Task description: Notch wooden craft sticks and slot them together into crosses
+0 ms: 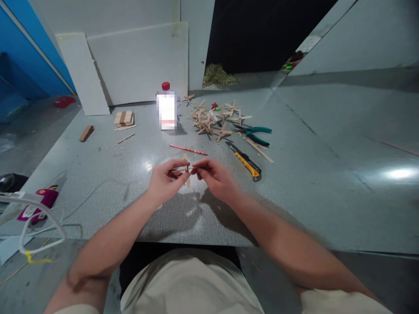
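My left hand (166, 179) is closed, pinching crossed wooden craft sticks (188, 183) just above the table. One stick runs away from me, its ends showing beyond and below the fingertips. My right hand (216, 178) is closed too, its fingertips on a thin crosswise stick at the same joint; the fingers partly hide how the pieces meet. Just beyond the hands lies a red patterned pencil (189, 149). To the right rests a yellow and black utility knife (245, 162). Farther back is a pile of joined craft sticks (204, 121).
Teal-handled pliers (262, 130) and loose sticks lie right of the pile. A red-capped bottle (166, 86) with a blurred body stands at the back. Left are a banded stick stack (124, 118) and a small brown block (86, 133). A purple device (46, 199) and white cable occupy the left edge.
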`<state>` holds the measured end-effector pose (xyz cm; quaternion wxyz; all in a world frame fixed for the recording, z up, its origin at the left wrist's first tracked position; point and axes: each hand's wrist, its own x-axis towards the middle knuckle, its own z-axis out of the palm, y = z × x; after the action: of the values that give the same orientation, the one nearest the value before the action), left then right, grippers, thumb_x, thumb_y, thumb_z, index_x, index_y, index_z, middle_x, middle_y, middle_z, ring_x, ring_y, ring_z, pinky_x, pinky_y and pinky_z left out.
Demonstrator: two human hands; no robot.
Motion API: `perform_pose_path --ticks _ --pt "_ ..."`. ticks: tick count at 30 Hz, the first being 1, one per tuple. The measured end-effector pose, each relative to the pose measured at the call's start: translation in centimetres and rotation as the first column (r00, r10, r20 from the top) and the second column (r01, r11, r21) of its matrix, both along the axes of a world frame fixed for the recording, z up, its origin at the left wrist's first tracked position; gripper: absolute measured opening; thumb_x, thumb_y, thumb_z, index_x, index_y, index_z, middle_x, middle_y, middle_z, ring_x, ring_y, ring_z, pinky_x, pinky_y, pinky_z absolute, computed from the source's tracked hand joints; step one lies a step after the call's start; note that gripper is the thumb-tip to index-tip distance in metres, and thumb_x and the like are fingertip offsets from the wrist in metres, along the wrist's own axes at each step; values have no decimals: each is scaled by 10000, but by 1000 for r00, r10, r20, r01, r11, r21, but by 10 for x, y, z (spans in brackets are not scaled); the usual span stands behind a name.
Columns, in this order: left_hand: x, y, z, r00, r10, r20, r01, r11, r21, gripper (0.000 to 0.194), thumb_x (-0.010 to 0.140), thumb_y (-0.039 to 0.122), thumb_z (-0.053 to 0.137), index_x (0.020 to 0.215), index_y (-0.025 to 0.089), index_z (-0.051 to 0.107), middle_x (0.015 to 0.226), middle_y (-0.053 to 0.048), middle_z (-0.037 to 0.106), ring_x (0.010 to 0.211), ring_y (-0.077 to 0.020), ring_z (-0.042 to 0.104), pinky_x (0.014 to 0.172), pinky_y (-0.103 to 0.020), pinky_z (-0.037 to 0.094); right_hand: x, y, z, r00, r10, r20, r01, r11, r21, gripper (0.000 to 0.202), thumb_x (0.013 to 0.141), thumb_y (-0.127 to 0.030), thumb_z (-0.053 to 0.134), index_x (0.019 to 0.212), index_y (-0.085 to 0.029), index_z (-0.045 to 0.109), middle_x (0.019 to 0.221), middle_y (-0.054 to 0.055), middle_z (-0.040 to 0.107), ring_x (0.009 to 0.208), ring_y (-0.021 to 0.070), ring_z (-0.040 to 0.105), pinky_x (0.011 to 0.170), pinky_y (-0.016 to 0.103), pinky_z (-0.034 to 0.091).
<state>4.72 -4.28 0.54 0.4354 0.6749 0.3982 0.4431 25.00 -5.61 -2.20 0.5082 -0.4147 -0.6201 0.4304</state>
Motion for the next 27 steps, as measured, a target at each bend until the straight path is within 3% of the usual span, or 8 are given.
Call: perform_pose_path --ticks 5,8,21,27 --pt "-12 8 4 998 27 56 -28 1000 11 494 964 638 693 1217 215 721 1191 -128 820 800 -169 783 712 -278 621 2 5 -2 999 -32 -33 31 999 -14 227 1004 -484 687 1048 -261 681 881 41 770 734 188 660 706 364 566" --pt "-17 16 4 994 83 74 -84 996 12 522 1017 683 590 1185 208 726 1164 -120 816 753 -144 758 709 -267 601 4 10 -6 997 -60 -54 59 998 -21 274 999 -526 690 1039 -256 670 847 34 759 702 178 642 671 349 557" --pt "-18 38 -19 971 224 -82 -220 974 59 248 993 446 677 1109 238 749 1010 -46 793 712 -140 710 657 -255 533 12 24 -18 987 -161 -26 161 987 -15 258 967 -488 723 1030 -248 649 830 23 766 673 163 645 626 316 539" --pt "-25 50 -30 945 269 -187 -242 957 158 196 950 323 719 1128 258 766 1033 -50 781 736 -150 688 679 -269 530 33 69 -27 959 -284 9 283 959 27 294 911 -499 743 987 -233 643 841 40 775 652 161 665 617 316 550"
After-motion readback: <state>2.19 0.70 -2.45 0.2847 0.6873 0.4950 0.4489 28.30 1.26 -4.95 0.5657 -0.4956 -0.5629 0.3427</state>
